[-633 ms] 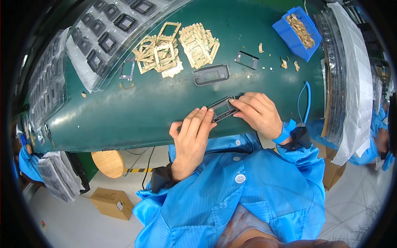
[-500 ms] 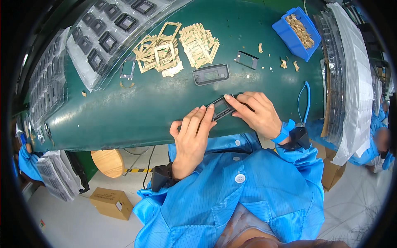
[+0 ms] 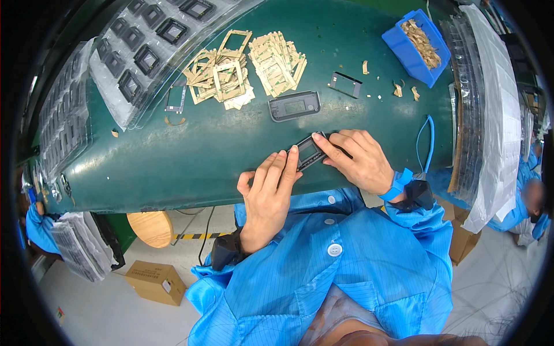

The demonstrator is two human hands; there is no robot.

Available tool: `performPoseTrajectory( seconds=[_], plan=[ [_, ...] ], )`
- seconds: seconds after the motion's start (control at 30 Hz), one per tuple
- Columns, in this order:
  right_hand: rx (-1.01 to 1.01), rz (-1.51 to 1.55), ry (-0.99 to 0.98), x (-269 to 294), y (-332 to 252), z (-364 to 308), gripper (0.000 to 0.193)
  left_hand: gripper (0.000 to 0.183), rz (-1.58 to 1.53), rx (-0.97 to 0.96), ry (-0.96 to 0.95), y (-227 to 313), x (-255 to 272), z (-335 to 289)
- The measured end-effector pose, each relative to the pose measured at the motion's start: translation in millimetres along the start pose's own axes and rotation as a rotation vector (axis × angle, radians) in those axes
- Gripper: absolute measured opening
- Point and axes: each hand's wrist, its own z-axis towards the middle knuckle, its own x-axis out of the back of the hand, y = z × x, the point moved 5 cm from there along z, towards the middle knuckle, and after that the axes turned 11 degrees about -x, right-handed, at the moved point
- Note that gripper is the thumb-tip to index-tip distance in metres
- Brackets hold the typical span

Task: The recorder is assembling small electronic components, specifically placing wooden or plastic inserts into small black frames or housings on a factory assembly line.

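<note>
Between my two hands, close to the near edge of the table, is a small dark plastic frame [image 3: 307, 151] with a rectangular window, tilted up to the right. My left hand [image 3: 270, 181] grips its left end, index finger pressed on the top. At the upper right end, my right hand [image 3: 360, 161] holds it with thumb and fingers. Just beyond lies a grey plastic housing [image 3: 280, 109] with a window. Farther right rests a thin black frame [image 3: 353, 88]. A similar thin black frame [image 3: 175, 99] lies to the left, beside the paper-backed adhesive frames [image 3: 229, 76].
A second pile of adhesive frames [image 3: 276, 66] lies at the back. Trays of black frames [image 3: 128, 34] fill the far left. A blue bin [image 3: 404, 55] of paper scraps stands far right, near stacked trays [image 3: 490, 115]. A blue cord [image 3: 430, 144] hangs by my right wrist.
Both hands stay around the dark plastic frame, with only slight finger shifts. The whole view has moved very slightly; the things on the table lie as before.
</note>
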Motion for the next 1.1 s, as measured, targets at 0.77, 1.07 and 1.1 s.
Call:
performPoseTrajectory(
  seconds=[0.77,1.07,1.1],
  plan=[
    [0.092,-0.077,-0.029,-1,-2,0,0.055,0.046,0.137,-0.062,-0.041,7,-3,0],
    [0.044,-0.049,-0.092,4,-7,7,0.052,0.045,0.058,-0.001,0.107,3,-5,-7],
    [0.064,-0.055,-0.096,8,-5,10,0.052,0.043,0.037,-0.017,0.116,2,-5,-7]
  ],
)
